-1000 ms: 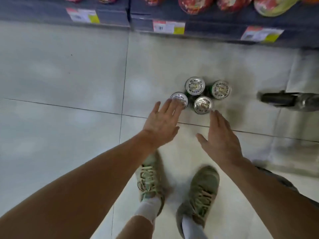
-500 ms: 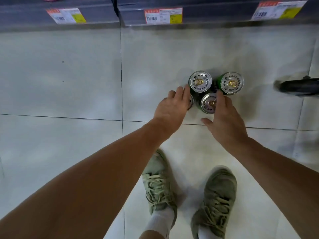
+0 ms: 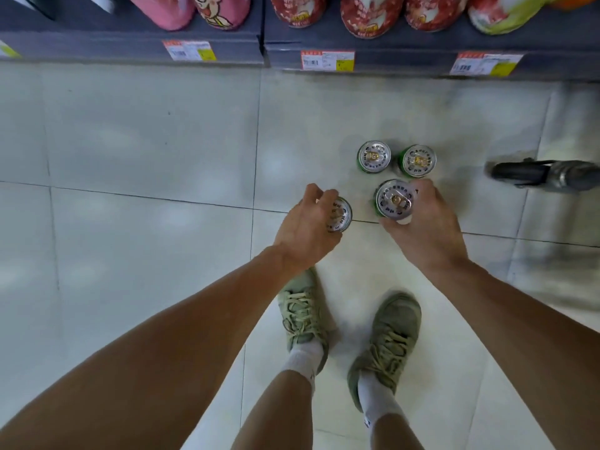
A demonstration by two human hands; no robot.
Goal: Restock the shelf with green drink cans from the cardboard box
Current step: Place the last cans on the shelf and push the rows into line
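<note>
My left hand (image 3: 308, 225) grips one green drink can (image 3: 341, 216) from the side, its silver top showing past my fingers. My right hand (image 3: 425, 225) grips a second green can (image 3: 394, 200), lifted above the floor. Two more green cans stand upright on the tiled floor just beyond my hands, one to the left (image 3: 374, 156) and one to the right (image 3: 418, 160). The dark bottom shelf (image 3: 227, 51) runs along the top of the view. No cardboard box is in view.
Snack packs in pink (image 3: 191, 9) and red (image 3: 367, 14) stand on the shelf above price labels (image 3: 327, 60). A dark wheel of a cart (image 3: 519, 173) sits on the floor at the right. My two shoes (image 3: 386, 332) stand below my hands.
Both hands closed round a can each and lifted them away from the cluster toward me. Two cans stay on the floor. The view tilted up, showing the shelf goods.
</note>
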